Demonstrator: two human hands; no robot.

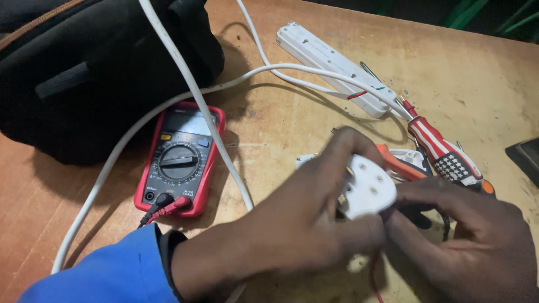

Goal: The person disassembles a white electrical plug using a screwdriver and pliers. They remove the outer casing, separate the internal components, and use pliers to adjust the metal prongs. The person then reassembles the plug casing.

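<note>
The white plug (368, 193) sits just above the worktop (269, 129), pinched in the grip of the left hand (292, 230) from its left side, while the right hand (477, 235) closes fingers on its right edge, equally near.

Warm, dim light falls from above. The bag (101, 67) casts a dark shadow on the surface (483, 73). The hands (292, 230) look blurry.

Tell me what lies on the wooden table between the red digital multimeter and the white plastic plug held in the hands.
In the head view, a white cable crosses the table between the multimeter and the plug.
</note>
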